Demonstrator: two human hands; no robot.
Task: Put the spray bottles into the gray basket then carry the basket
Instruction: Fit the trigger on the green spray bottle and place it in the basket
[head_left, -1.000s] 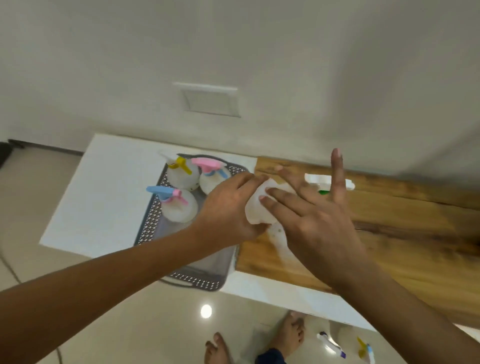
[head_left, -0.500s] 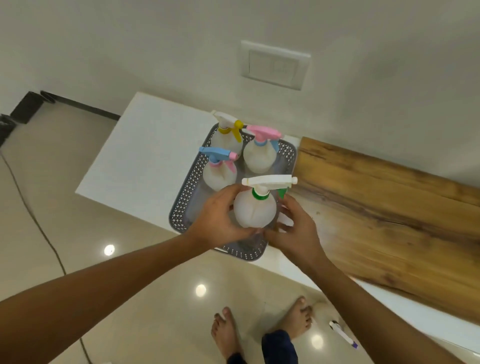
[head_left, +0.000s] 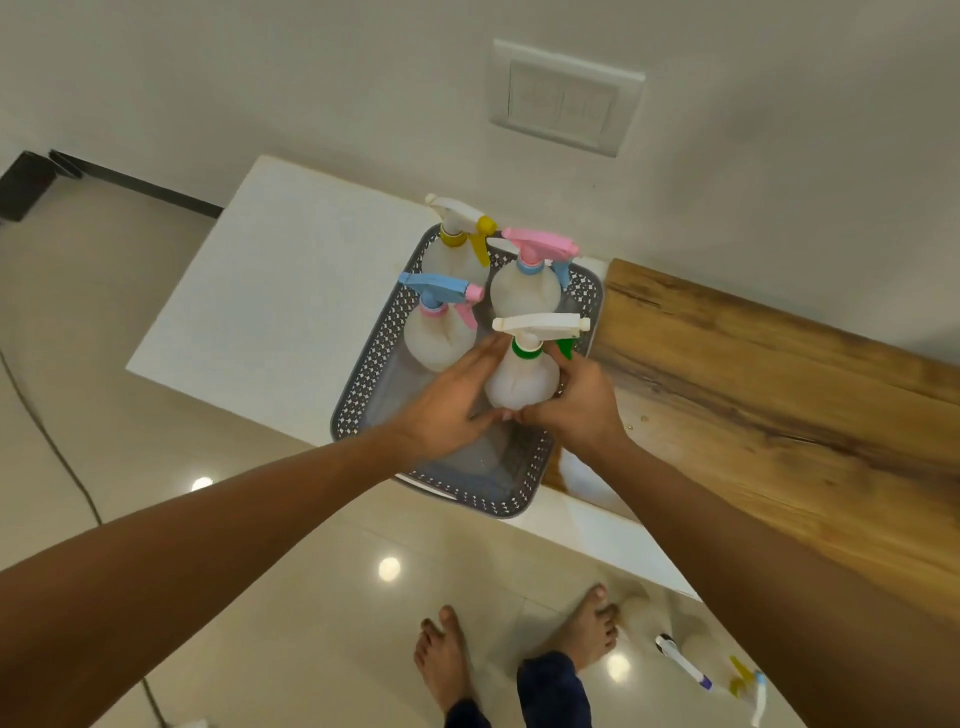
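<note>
Standing upright inside the gray basket (head_left: 363, 374), the green-collared spray bottle (head_left: 522, 382) has its long axis vertical and its white nozzle pointing left. Left hand (head_left: 447, 410) and right hand (head_left: 576, 410) clasp its body, fingers wrapped around it, near three other bottles (head_left: 441, 332).

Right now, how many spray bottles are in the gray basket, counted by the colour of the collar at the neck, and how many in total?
Yellow collar: 1
Blue collar: 1
Pink collar: 1
Green collar: 1, held by both hands
Total in the basket: 4
</note>
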